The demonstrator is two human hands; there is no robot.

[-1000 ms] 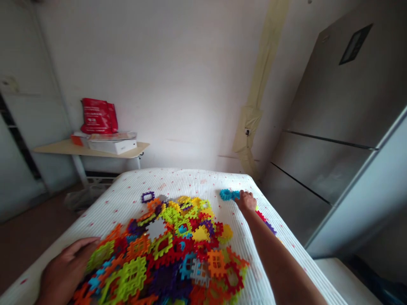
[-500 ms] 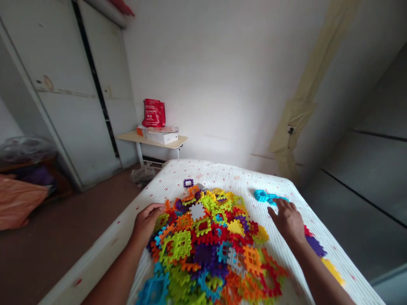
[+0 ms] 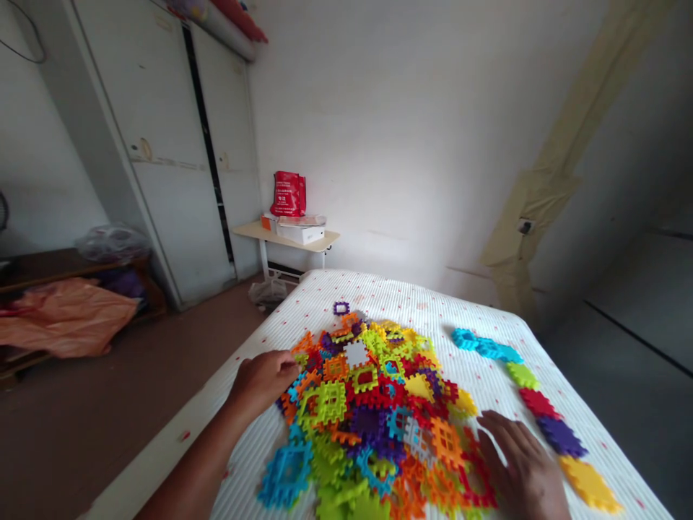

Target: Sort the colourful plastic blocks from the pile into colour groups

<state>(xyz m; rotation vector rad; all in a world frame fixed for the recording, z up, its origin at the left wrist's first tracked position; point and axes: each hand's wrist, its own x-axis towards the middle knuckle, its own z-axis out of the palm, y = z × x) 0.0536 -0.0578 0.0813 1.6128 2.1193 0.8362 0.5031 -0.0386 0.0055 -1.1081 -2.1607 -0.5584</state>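
Note:
A heap of coloured plastic interlocking tiles (image 3: 379, 412) lies on a white, red-dotted bed cover (image 3: 411, 303). My left hand (image 3: 265, 377) rests at the heap's left edge, fingers curled onto the tiles; whether it grips one is unclear. My right hand (image 3: 522, 466) lies flat with fingers spread at the heap's lower right edge, holding nothing. Beside it, along the right of the bed, sits a row of separate tiles: blue ones (image 3: 484, 345), a green one (image 3: 522, 375), a red one (image 3: 538, 402), a purple one (image 3: 563, 435) and a yellow one (image 3: 590, 484).
A small side table (image 3: 286, 235) with a red bag (image 3: 289, 193) and a white box stands against the far wall. A white wardrobe (image 3: 162, 159) is on the left, with orange cloth (image 3: 65, 318) on the floor side. A grey cabinet front fills the right.
My right hand has let go of the blue tile at the far right and drawn back to the heap's near right edge. The view has swung left. My left hand stays at the heap's left side.

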